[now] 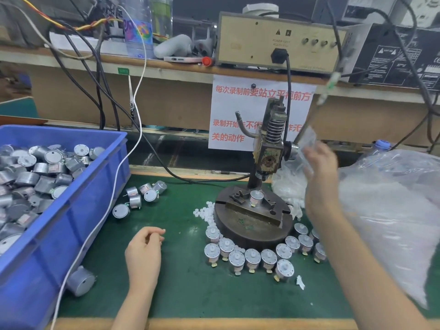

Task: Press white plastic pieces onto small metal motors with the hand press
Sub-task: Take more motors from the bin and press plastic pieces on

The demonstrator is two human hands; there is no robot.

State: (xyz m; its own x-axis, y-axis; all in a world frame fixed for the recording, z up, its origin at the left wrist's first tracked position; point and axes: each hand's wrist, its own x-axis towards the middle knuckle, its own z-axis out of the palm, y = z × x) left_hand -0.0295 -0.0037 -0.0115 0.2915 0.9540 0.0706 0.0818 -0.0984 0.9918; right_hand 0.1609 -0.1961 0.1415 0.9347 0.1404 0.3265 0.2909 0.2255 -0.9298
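Observation:
The hand press [269, 160] stands on a round metal base [250, 225] on the green mat. One small metal motor [256, 197] sits in the fixture under the ram. My right hand [320, 172] is raised and blurred just right of the press, below its lever [307, 122], fingers loose, gripping nothing I can see. My left hand [144, 248] rests on the mat left of the base, its curled fingertips pinching a small white plastic piece [163, 231]. Loose white pieces [204, 211] lie beside the base. Several finished motors [252, 257] ring its front.
A blue bin [59, 210] full of motors fills the left side, with a few loose motors [140, 198] beside it. A large clear plastic bag [392, 210] of white pieces lies at the right. Cables hang from a shelf of equipment behind the press.

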